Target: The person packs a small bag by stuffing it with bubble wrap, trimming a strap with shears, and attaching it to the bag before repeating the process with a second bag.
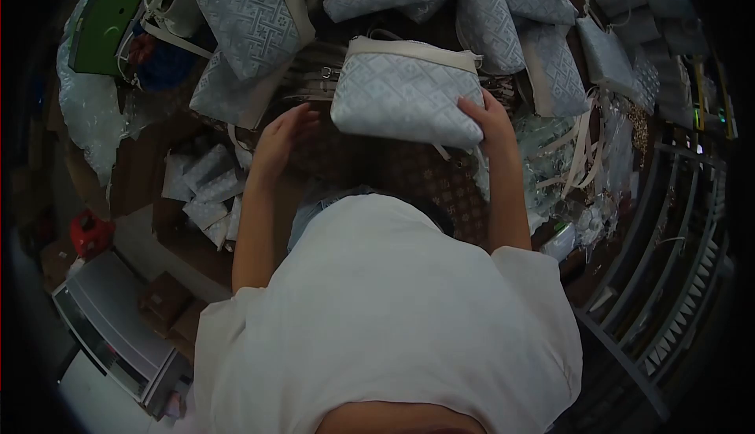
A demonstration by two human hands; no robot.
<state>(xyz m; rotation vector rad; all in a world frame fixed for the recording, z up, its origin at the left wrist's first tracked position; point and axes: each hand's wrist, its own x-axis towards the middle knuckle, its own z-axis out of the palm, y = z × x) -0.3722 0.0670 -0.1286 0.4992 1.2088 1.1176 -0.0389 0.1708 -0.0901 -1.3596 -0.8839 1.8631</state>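
My right hand (495,126) grips the right end of a light grey-blue patterned handbag (407,92) with a cream top band and a zip edge. The handbag hangs above the brown patterned cloth, tilted slightly down to the right. To its left, my left hand (285,139) is apart from it, fingers loosely stretched towards it with nothing in them. Behind the handbag lies a row of cream straps (314,80) with metal buckles, partly hidden. A pale strap end shows below the handbag near my right hand.
More patterned bags (255,21) are piled across the back and right. Small patterned pieces (206,182) lie at the left. Clear plastic wrapping (594,190) with straps and gold chains is on the right, beside a metal rack (661,253). A green board (118,17) stands far left.
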